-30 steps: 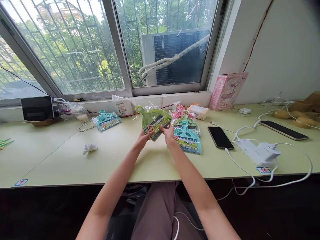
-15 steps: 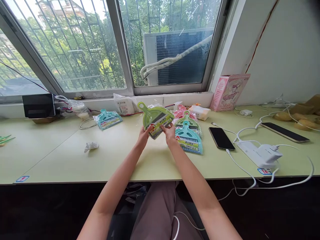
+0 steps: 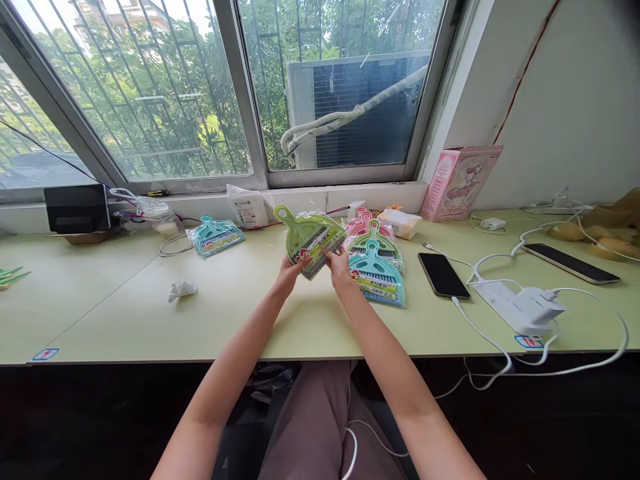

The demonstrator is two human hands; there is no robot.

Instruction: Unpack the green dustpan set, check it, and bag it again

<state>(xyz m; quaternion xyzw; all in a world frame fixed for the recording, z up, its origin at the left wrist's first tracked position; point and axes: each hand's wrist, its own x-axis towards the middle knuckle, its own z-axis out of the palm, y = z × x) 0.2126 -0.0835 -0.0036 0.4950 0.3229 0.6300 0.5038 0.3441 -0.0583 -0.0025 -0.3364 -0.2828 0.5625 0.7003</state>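
While you sit at the pale green table [image 3: 125, 320], let's sweep across from your left. Far out on that side there's a black box [image 3: 77, 208] by the window, then a crumpled scrap of tissue [image 3: 182, 290] lying alone on the table, and behind it a teal dustpan set [image 3: 216, 235] in its wrapper, well apart from your hands.

Now the centre. Your left hand [image 3: 289, 275] is closed on the near left corner of the green dustpan set [image 3: 309, 239], fingers curled under, thumb on top. The pack is lifted off the table and tilted, its long axis running from the round handle loop at upper left down to the wide brush end at lower right, straight ahead of you. Your right hand [image 3: 339, 268] pinches the near right corner at the label, fingers closed on the wrapper. Both hands sit at the wide end, about equally near; the handle points away from you, toward the window.

Just right of your right hand, nearly touching it, a stack of dustpan sets [image 3: 376, 268] lies flat, teal on top, green and pink beneath. Further right, a dark phone [image 3: 442, 275], then a white charger [image 3: 525, 307] with its cables.
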